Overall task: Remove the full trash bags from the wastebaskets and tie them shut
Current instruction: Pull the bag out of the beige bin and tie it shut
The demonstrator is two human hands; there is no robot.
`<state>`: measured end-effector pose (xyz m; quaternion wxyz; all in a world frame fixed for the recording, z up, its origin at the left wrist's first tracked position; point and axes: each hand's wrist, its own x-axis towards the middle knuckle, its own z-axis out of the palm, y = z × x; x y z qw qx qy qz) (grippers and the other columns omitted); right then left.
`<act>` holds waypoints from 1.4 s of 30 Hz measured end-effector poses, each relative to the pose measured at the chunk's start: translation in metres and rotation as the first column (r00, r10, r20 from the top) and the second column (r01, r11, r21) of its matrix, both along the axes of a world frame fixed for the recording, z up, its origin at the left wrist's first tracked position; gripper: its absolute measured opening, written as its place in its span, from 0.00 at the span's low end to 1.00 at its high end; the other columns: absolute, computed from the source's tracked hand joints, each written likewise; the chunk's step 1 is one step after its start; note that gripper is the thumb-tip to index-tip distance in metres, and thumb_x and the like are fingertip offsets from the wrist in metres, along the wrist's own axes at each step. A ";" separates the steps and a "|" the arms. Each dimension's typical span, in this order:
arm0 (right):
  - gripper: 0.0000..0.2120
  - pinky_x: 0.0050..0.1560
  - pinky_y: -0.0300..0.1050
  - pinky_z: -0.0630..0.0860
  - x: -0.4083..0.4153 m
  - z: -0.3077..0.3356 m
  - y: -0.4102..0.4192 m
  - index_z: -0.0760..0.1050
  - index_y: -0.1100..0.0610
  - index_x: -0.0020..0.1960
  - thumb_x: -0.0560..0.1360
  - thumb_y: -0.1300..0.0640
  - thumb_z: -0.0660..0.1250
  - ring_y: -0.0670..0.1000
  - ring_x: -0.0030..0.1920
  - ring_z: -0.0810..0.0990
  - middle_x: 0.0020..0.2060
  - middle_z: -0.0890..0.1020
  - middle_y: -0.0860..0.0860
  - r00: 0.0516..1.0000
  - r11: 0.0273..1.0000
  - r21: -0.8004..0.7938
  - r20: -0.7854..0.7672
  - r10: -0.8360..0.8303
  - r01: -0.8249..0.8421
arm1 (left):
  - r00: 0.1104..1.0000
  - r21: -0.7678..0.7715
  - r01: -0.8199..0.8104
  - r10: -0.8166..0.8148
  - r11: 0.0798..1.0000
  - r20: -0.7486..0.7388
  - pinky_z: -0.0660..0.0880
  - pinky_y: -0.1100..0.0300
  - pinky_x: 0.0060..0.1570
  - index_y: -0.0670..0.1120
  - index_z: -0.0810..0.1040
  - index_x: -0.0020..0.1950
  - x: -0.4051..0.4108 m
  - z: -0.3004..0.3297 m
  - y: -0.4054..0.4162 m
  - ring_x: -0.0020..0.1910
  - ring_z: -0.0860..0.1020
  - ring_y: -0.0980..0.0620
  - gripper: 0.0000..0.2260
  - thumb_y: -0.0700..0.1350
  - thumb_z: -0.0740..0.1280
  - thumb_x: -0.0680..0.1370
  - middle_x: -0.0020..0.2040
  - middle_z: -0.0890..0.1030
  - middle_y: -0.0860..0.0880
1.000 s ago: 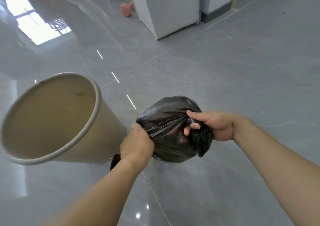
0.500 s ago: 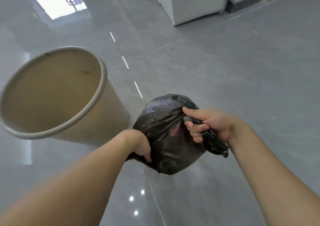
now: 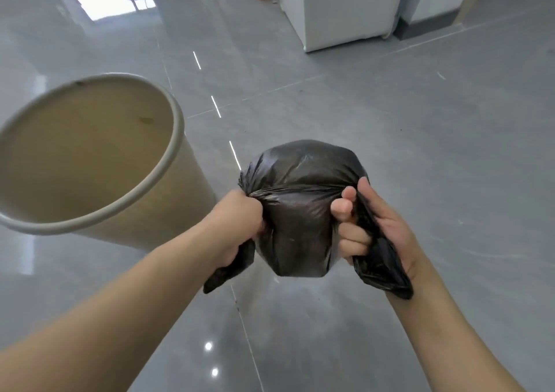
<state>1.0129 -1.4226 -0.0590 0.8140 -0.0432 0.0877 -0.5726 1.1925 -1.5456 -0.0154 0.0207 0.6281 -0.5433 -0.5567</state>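
The left hand (image 3: 240,225) is closing as a fist around one twisted end of the black plastic trash bag (image 3: 295,208), and the loose tip of that end is hanging out below the fist. The right hand (image 3: 372,229) is gripping the other twisted end, with the fingers curled around it and its flap falling over the wrist. Between the two hands the plastic is stretching tight across the rounded, full bag, which is hanging in the air above the glossy grey tiled floor (image 3: 420,139). Just beside it on the left, the beige round wastebasket (image 3: 168,199) is standing without a liner.

I judge the tying step is in hand: the bag is already out. The next move probably calls for crossing the two ends and pulling them into a firm knot, without tearing the thin plastic.
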 end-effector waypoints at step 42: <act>0.16 0.67 0.53 0.67 0.057 -0.010 -0.037 0.78 0.54 0.44 0.76 0.61 0.52 0.57 0.73 0.66 0.72 0.69 0.58 0.789 0.783 0.228 0.088 -0.608 0.578 | 0.127 -0.219 0.963 -0.456 -0.154 0.881 0.61 0.53 0.32 0.45 0.69 0.46 0.003 -0.059 0.010 0.38 0.77 0.44 0.07 0.35 0.54 0.77 0.44 0.75 0.43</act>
